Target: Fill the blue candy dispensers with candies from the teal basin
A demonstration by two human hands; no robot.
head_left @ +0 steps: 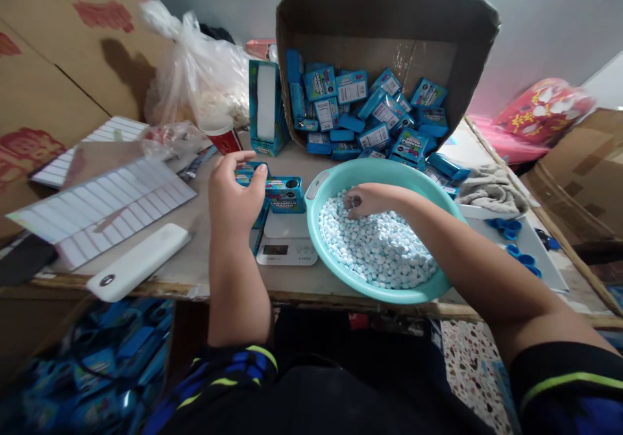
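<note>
The tabletop point(197, 253) fills my feed, with a tipped cardboard carton point(370, 13) of blue packets point(351, 87) at top center. My left hand point(234, 198) curls narrowly around a blue box point(244, 174) beside a blue tin point(285, 195) on the digital scale point(285, 250); my right hand point(374, 200) pinches among pale round tablets point(374, 247) in the teal basin point(384, 170) at center right (holding any? I cannot tell).

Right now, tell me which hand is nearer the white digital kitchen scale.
Left: the left hand sits just left of the white digital kitchen scale; the right hand is farther right, inside the teal plastic basin.
</note>
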